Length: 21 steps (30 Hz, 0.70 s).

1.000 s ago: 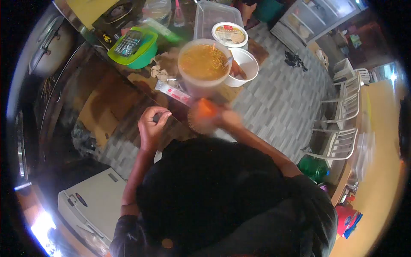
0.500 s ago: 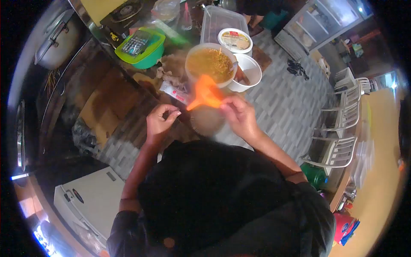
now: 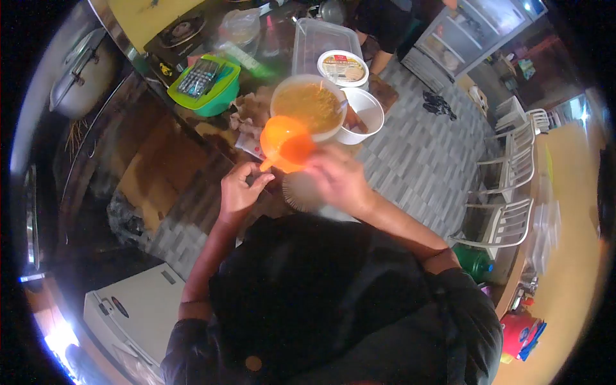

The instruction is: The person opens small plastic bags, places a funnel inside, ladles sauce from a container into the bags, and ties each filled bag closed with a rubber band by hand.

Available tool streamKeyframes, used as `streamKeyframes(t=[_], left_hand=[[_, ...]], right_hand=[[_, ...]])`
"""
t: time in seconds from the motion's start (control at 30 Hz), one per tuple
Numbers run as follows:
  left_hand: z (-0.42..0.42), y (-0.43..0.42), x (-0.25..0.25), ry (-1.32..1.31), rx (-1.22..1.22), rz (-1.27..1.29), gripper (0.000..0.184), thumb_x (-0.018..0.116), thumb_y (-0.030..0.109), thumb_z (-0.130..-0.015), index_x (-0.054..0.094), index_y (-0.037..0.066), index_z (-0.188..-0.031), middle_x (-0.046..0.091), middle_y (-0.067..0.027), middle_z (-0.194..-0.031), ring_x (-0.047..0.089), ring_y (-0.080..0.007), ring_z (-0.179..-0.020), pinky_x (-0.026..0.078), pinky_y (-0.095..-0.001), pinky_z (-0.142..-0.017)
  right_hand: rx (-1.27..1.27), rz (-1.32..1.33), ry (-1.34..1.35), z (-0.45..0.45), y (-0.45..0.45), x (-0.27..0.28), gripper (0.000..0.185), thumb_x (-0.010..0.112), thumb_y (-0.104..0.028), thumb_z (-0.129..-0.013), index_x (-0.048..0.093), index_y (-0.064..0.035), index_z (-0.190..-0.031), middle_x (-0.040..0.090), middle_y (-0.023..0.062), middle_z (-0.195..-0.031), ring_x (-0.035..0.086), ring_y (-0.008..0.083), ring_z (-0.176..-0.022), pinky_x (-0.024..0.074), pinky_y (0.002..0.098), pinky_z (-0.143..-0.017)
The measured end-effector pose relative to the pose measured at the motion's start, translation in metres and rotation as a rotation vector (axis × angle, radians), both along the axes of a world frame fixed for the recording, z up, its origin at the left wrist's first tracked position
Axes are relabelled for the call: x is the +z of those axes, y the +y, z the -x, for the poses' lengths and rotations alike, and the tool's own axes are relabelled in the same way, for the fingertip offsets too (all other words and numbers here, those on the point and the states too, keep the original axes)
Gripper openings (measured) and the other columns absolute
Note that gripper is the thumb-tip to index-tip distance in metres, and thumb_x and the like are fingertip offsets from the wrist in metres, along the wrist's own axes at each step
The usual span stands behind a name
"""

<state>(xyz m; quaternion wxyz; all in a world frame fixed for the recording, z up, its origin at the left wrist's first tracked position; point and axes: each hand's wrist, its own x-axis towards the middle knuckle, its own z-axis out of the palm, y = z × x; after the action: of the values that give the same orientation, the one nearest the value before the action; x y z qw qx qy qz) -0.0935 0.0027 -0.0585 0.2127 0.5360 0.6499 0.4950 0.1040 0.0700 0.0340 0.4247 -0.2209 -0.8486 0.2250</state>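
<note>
An orange funnel (image 3: 285,142) is tilted in front of the body, its spout toward my left hand (image 3: 242,187). My right hand (image 3: 340,178), somewhat blurred, grips the funnel's wide side. The fingers of my left hand are pinched near the spout tip; what they hold is too small to make out. Just beyond the funnel is a clear tub (image 3: 309,106) of yellowish liquid with bits in it. A white bucket (image 3: 364,117) with something brown inside stands to its right. A pink-and-white packet (image 3: 249,146) lies partly behind the funnel.
A green basin (image 3: 221,99) with a dark packet on it stands at the back left. A round labelled lid (image 3: 343,68) and a clear plastic box (image 3: 321,40) are behind the tub. Another person (image 3: 385,25) stands beyond. White chairs (image 3: 510,221) line the right side.
My right hand has brought the orange funnel left and turned it, so its spout now reaches my left hand. The other person has come further into view at the back.
</note>
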Motion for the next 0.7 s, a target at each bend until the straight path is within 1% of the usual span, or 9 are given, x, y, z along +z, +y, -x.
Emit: streamKeyframes(t=[0.03, 0.1, 0.23, 0.33, 0.4, 0.5, 0.53, 0.6, 0.7], left_hand=[[0.0, 0.001, -0.001, 0.002, -0.003, -0.001, 0.025, 0.074, 0.016, -0.065, 0.059, 0.001, -0.079, 0.058, -0.0108, -0.071, 0.056, -0.0212, -0.064, 0.045, -0.0302, -0.061], [0.001, 0.002, -0.003, 0.021, -0.009, 0.022, 0.024, 0.074, 0.015, -0.065, 0.059, 0.001, -0.08, 0.058, -0.0106, -0.071, 0.057, -0.021, -0.064, 0.045, -0.0302, -0.061], [-0.001, 0.005, 0.003, 0.03, -0.01, 0.056, 0.022, 0.072, 0.014, -0.067, 0.06, 0.001, -0.079, 0.059, -0.0102, -0.071, 0.058, -0.0206, -0.064, 0.045, -0.0299, -0.061], [-0.004, 0.005, 0.011, 0.018, -0.052, 0.009, 0.019, 0.071, 0.014, -0.068, 0.061, 0.001, -0.079, 0.06, -0.0097, -0.071, 0.058, -0.0194, -0.064, 0.046, -0.0291, -0.061], [-0.004, 0.005, 0.011, -0.029, -0.047, 0.047, 0.017, 0.07, 0.013, -0.07, 0.062, 0.002, -0.079, 0.061, -0.0086, -0.071, 0.058, -0.017, -0.064, 0.046, -0.0277, -0.061], [-0.006, 0.005, 0.016, -0.014, -0.066, 0.076, 0.015, 0.069, 0.013, -0.071, 0.063, 0.002, -0.08, 0.062, -0.0084, -0.071, 0.058, -0.0136, -0.064, 0.046, -0.0265, -0.061], [-0.007, 0.004, 0.019, -0.015, -0.066, 0.077, 0.015, 0.069, 0.013, -0.071, 0.063, 0.002, -0.08, 0.062, -0.0084, -0.071, 0.058, -0.0136, -0.064, 0.046, -0.0265, -0.061], [-0.008, 0.004, 0.023, -0.068, -0.111, 0.174, 0.013, 0.067, 0.012, -0.073, 0.063, 0.002, -0.081, 0.063, -0.0077, -0.072, 0.059, -0.0112, -0.066, 0.046, -0.0256, -0.062], [-0.007, 0.005, 0.014, -0.136, -0.148, 0.136, 0.011, 0.065, 0.011, -0.075, 0.064, 0.002, -0.081, 0.064, -0.0072, -0.073, 0.059, -0.01, -0.069, 0.046, -0.0249, -0.063]], right_hand=[[-0.003, -0.001, 0.002, -0.001, 0.0, 0.0, 0.017, 0.066, -0.001, -0.07, 0.056, -0.0045, -0.084, 0.057, 0.011, -0.084, 0.057, 0.0277, -0.077, 0.0474, 0.0324, -0.066], [0.015, 0.018, -0.047, -0.003, 0.001, 0.0, 0.015, 0.061, -0.004, -0.075, 0.057, -0.0055, -0.089, 0.057, 0.0137, -0.088, 0.057, 0.0318, -0.079, 0.0478, 0.0366, -0.068], [0.021, 0.015, -0.059, -0.006, 0.003, 0.0, 0.016, 0.062, -0.004, -0.074, 0.057, -0.0057, -0.09, 0.057, 0.0141, -0.089, 0.057, 0.0315, -0.08, 0.0482, 0.0363, -0.068], [0.017, 0.004, -0.067, -0.007, 0.002, 0.001, 0.017, 0.062, -0.004, -0.074, 0.057, -0.0054, -0.09, 0.057, 0.0146, -0.09, 0.058, 0.0311, -0.08, 0.0488, 0.0362, -0.069], [0.013, -0.036, -0.091, -0.01, 0.003, -0.003, 0.017, 0.062, -0.004, -0.073, 0.057, -0.0051, -0.089, 0.057, 0.0147, -0.092, 0.058, 0.0309, -0.08, 0.0492, 0.036, -0.069], [0.038, -0.088, -0.076, -0.01, 0.006, -0.004, 0.017, 0.065, -0.003, -0.071, 0.057, -0.0035, -0.086, 0.057, 0.0123, -0.086, 0.058, 0.0287, -0.078, 0.0484, 0.0339, -0.066], [0.038, -0.087, -0.077, -0.011, 0.007, -0.003, 0.017, 0.065, -0.003, -0.071, 0.057, -0.0035, -0.086, 0.057, 0.0123, -0.086, 0.058, 0.0287, -0.078, 0.0484, 0.0339, -0.066], [-0.002, -0.052, -0.088, -0.012, 0.008, -0.001, 0.017, 0.064, -0.002, -0.07, 0.057, -0.0033, -0.086, 0.057, 0.0123, -0.085, 0.058, 0.0286, -0.078, 0.0482, 0.0332, -0.066], [0.004, -0.006, -0.071, -0.014, 0.012, 0.007, 0.015, 0.063, -0.001, -0.071, 0.056, -0.0028, -0.085, 0.057, 0.0124, -0.084, 0.058, 0.0283, -0.077, 0.0478, 0.0324, -0.066]])
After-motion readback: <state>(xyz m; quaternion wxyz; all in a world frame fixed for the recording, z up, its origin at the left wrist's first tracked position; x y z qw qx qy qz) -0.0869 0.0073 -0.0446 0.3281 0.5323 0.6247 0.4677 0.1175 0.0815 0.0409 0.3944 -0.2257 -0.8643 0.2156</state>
